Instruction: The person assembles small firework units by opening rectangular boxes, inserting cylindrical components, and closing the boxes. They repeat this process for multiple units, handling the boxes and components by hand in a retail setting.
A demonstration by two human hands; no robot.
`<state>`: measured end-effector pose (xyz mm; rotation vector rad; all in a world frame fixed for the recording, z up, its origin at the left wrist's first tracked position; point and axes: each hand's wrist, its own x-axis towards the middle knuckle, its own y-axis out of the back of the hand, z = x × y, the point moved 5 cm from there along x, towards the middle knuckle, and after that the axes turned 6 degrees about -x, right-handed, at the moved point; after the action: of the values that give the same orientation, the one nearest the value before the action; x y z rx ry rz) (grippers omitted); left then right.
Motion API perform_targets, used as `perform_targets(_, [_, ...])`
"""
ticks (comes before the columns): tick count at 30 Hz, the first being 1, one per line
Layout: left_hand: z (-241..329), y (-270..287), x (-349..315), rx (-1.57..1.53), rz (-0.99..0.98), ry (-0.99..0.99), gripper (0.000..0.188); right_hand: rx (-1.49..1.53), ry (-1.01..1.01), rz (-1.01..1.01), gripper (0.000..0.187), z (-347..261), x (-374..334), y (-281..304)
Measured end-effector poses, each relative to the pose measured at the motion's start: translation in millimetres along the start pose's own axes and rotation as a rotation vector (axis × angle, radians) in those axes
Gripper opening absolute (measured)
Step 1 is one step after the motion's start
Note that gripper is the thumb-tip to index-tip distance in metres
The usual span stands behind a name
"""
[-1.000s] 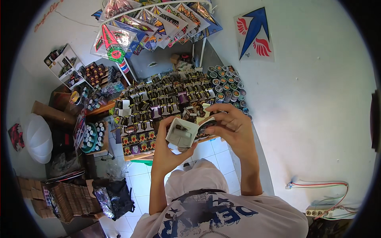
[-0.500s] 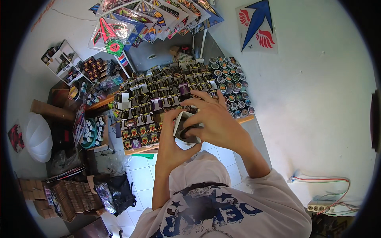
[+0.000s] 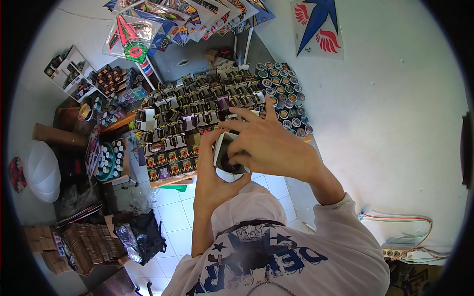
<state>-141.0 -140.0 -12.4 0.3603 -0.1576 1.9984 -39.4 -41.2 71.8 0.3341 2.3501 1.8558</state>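
Box (image 3: 225,141), open, held up by the table's (image 3: 173,182) near edge; left hand's (image 3: 211,180) fingers clasping its sides. Right hand (image 3: 269,145): some fingers inside, pinch indeterminable; others spread.

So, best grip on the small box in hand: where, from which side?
I'd take the small box by its outer walls, coming from the left, as the left hand does. Its flat sides give thumb and fingers a hold, while the open mouth faces the camera and the right hand reaches in there.
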Motion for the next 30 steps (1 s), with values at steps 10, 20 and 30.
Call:
perform_targets(10, [-10.1,-20.0,7.0,-0.041,0.004,0.044,0.094,0.295,-0.145,0.035,0.017,24.4,-23.6,-7.5])
perform_targets(20, [-55.5,-95.3,54.6,-0.186,-0.098,0.142,0.085,0.696,-0.395,0.465,0.017,117.4,-87.4,-19.6])
perform_targets(30, [-168.4,-162.4,122.2,-0.173,-0.123,0.208,0.086,0.703,-0.771,0.555,0.02,292.6,-75.4,-72.0])
